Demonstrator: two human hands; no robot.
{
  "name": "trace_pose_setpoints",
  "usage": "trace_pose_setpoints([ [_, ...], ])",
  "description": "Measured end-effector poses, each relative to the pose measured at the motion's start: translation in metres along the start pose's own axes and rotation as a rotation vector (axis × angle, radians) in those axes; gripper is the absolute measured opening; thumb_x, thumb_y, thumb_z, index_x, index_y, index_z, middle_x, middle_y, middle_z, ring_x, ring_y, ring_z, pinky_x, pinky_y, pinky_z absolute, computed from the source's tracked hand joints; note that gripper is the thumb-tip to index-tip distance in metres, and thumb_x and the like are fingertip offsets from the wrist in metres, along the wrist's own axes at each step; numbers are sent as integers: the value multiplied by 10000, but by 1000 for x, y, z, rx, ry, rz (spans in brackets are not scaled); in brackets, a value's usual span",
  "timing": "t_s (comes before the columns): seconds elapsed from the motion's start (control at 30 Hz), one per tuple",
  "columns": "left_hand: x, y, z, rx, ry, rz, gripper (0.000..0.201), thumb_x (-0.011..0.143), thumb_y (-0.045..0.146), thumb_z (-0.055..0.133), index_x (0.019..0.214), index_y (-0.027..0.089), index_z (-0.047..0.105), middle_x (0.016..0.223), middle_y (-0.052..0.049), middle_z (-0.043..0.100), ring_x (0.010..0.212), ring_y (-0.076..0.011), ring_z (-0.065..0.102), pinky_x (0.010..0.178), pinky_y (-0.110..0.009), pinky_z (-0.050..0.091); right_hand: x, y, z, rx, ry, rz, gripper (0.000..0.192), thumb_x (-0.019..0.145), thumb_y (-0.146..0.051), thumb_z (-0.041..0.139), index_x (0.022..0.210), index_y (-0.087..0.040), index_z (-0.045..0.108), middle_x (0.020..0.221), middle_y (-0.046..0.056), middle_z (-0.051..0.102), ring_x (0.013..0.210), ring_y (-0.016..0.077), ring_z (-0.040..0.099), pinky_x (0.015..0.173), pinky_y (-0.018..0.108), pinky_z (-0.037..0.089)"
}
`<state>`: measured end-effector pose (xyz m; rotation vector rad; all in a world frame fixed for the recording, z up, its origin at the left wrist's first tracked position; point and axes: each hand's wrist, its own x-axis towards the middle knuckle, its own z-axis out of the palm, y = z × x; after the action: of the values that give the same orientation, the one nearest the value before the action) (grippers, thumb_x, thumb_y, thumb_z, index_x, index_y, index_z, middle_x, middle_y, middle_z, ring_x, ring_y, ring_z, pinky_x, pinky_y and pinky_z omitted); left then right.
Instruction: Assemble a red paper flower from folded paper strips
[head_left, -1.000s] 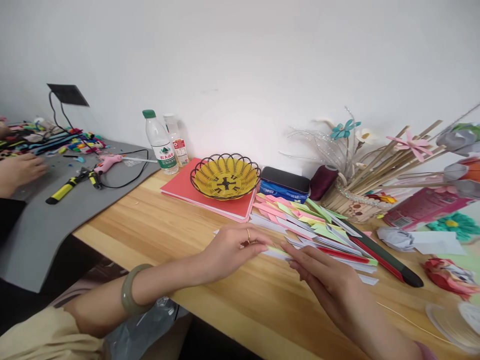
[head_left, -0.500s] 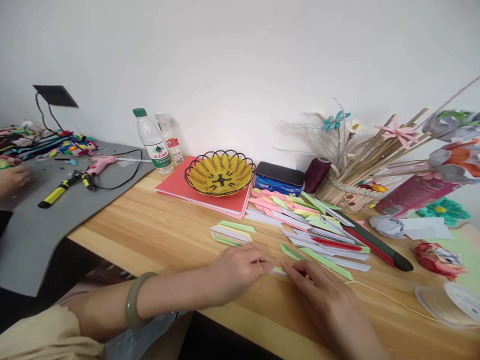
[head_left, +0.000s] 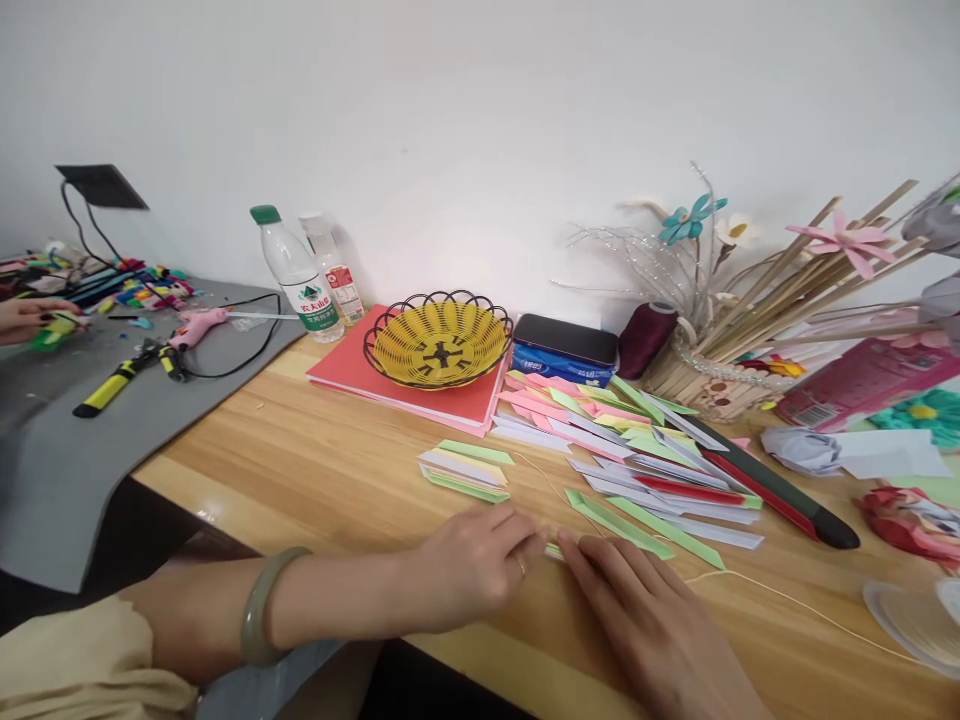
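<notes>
One small green paper strip lies on the wooden surface near its front edge, thin, light and easily creased, probably best pinched at its ends. The left hand and right hand press it flat with fingertips, fingers loosely extended.

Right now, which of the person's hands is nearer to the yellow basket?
Left. The left hand lies on the table almost straight in front of the yellow basket; the right hand lies beside it, further to the right and nearer the table's front edge.
</notes>
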<state>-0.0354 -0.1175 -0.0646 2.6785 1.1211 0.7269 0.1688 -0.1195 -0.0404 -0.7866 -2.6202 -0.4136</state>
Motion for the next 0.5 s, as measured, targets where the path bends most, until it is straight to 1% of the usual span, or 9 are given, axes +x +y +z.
trace_pose_setpoints([
  [0.07, -1, 0, 1, 46, 16, 47, 237, 907, 205, 316, 978, 153, 536, 848, -54, 604, 810, -134, 557, 705, -251, 482, -1, 0, 1, -17, 14, -12, 359, 835, -43, 261, 1037, -81, 555, 843, 129, 634, 767, 209, 606, 657, 336, 538],
  [0.17, -2, 0, 2, 80, 27, 72, 226, 901, 180, 330, 967, 140, 543, 823, -55, 598, 788, -131, 552, 686, -247, 484, -1, -2, 1, -27, 34, -16, 370, 816, -19, 270, 1033, -96, 559, 848, 120, 637, 785, 207, 604, 680, 337, 536],
  [0.3, -2, 0, 3, 100, 41, 61, 214, 903, 192, 342, 935, 145, 548, 776, -35, 579, 743, -112, 541, 654, -223, 478, 1, -3, -1, 8, 39, -3, 363, 853, -48, 248, 1028, -103, 561, 831, 109, 633, 765, 188, 594, 676, 328, 528],
  [0.5, -1, 0, 4, 102, 21, 32, 236, 912, 204, 322, 855, 152, 545, 753, -19, 572, 735, -103, 527, 646, -206, 464, 10, -4, -6, 57, 30, 41, 383, 908, -103, 215, 917, -123, 597, 728, 74, 607, 678, 163, 564, 605, 297, 479],
])
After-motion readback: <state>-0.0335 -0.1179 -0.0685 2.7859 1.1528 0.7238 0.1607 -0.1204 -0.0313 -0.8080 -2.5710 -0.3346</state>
